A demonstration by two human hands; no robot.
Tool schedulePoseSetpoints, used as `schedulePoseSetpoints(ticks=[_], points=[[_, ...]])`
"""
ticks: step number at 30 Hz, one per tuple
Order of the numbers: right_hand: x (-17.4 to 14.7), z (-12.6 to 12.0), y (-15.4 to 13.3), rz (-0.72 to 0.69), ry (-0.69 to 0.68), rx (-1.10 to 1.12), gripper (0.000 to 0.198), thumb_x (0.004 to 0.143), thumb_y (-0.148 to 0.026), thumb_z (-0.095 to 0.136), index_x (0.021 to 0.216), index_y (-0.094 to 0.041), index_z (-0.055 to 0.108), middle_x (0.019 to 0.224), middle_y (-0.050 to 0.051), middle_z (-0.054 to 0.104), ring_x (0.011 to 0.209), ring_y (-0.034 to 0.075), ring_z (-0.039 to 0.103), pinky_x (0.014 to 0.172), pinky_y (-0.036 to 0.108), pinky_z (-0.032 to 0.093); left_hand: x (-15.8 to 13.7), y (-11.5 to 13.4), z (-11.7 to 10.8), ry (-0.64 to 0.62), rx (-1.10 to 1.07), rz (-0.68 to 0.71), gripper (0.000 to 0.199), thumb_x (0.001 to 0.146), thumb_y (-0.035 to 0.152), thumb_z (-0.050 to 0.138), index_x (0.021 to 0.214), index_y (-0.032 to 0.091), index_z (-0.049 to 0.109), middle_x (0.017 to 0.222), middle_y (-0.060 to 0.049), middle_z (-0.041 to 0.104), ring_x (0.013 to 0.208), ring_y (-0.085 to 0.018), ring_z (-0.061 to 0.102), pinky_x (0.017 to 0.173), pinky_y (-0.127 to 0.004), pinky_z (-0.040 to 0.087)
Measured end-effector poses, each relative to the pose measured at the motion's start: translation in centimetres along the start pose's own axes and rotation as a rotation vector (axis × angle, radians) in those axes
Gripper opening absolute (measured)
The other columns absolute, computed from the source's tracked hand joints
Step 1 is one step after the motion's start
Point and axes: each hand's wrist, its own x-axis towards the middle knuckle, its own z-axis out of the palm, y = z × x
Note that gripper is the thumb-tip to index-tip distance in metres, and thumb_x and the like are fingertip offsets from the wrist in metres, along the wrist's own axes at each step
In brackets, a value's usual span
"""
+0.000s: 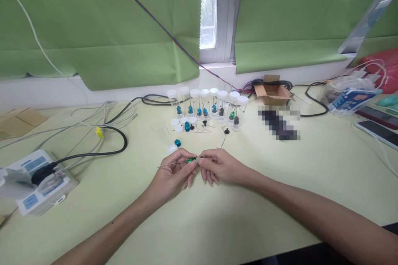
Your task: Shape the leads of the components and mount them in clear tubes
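Note:
My left hand (174, 169) is closed in a pinch on a small shiny green part (190, 160). A thin metal wire (169, 165) runs out of it to the left, past my fingers. Close against its right end, the fingertips of my right hand (214, 165) are pressed together; what lies between them is mostly hidden. Just beyond the hands a teal part (177, 143) rests on the table beside a white cap (172, 149). A black part (226, 131) with a bent wire lies past my right hand.
Several clear vials (199, 109) with white lids stand in a row, holding teal, green or dark parts on wires. Behind them sits an open cardboard box (273, 93). A power strip (40, 182) and cables are at left; a phone (377, 132) lies at right.

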Motion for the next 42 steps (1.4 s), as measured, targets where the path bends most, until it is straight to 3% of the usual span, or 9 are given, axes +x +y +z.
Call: schedulePoseSetpoints(ticks=[8,18,25,33,42], points=[[0.24,0.11,-0.13,-0.045,0.078,0.112,0.025,0.086,-0.036,0.068,0.097,-0.018,0.054,0.067,-0.003,0.063,0.052,0.012,0.059,0.047,0.023,0.047,0.06,0.0,-0.26,0.056,-0.108,-0.047,0.016,0.09,0.033,0.066,0.094,0.018,0.062,0.063,0.002,0.06,0.046,-0.008,0.05,0.044,-0.02,0.041],[0.22,0.14,-0.42,-0.045,0.061,0.091,0.02,0.09,-0.037,0.062,0.09,-0.018,0.055,0.062,-0.003,0.06,0.049,0.011,0.058,0.045,0.022,0.044,0.19,0.28,-0.17,0.058,-0.129,-0.074,0.02,0.089,0.036,0.066,0.089,0.017,0.063,0.065,0.001,0.06,0.046,-0.008,0.05,0.044,-0.021,0.041],[0.36,0.08,-0.26,0.009,0.031,0.056,0.037,0.095,-0.049,0.052,0.08,-0.016,0.057,0.062,-0.001,0.059,0.046,0.01,0.057,0.043,0.021,0.043,0.07,0.41,-0.22,0.053,-0.157,-0.075,0.019,0.09,0.035,0.066,0.086,0.017,0.061,0.065,0.001,0.061,0.047,-0.008,0.051,0.046,-0.021,0.042],[0.33,0.12,-0.17,-0.015,0.06,0.11,0.03,0.088,-0.042,0.066,0.101,-0.021,0.051,0.065,-0.005,0.061,0.048,0.011,0.058,0.045,0.022,0.045,0.14,0.47,-0.31,0.077,-0.187,-0.087,0.017,0.091,0.034,0.064,0.088,0.017,0.06,0.066,0.002,0.062,0.047,-0.007,0.05,0.044,-0.019,0.041],[0.37,0.1,0.02,-0.014,0.051,0.059,0.029,0.093,-0.046,0.057,0.086,-0.017,0.058,0.061,-0.003,0.058,0.047,0.01,0.056,0.045,0.022,0.044,0.14,0.47,-0.41,0.049,-0.206,-0.094,0.018,0.088,0.032,0.068,0.084,0.017,0.061,0.064,0.001,0.063,0.047,-0.008,0.052,0.045,-0.02,0.042]])
